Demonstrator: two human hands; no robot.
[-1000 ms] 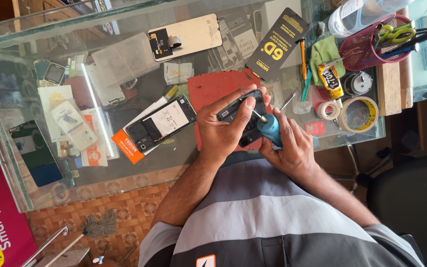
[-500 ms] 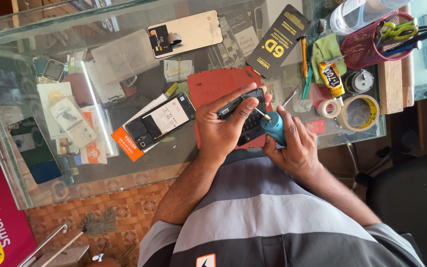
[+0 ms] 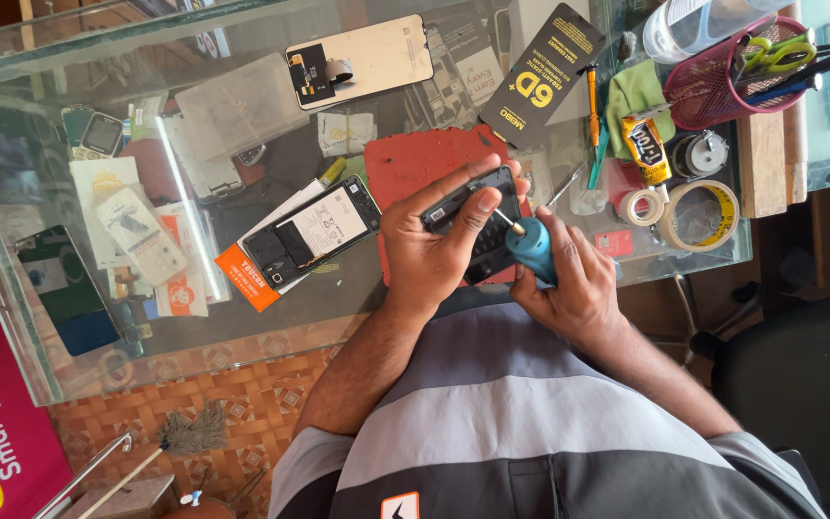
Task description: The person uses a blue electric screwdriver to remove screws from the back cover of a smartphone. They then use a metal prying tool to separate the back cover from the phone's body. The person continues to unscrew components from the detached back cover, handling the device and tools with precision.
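Observation:
My left hand (image 3: 429, 252) grips a dark phone body (image 3: 485, 258), held tilted above a red work mat (image 3: 413, 161), with the thumb laid across its upper face. My right hand (image 3: 580, 290) holds a small screwdriver by its blue handle (image 3: 533, 248). The thin metal tip touches the phone close to my left thumb. Fingers cover most of the phone.
On the glass counter (image 3: 242, 327) lie an opened phone showing its battery (image 3: 314, 231), a detached screen panel (image 3: 367, 58), a black packet (image 3: 542, 72), a glue tube (image 3: 646, 149) and tape rolls (image 3: 698, 213). A pink mesh basket (image 3: 713, 96) holds scissors. A brush (image 3: 184, 437) lies on the tiled floor.
Both hands stay on the phone and the screwdriver, with only slight shifts. The tip remains on the phone.

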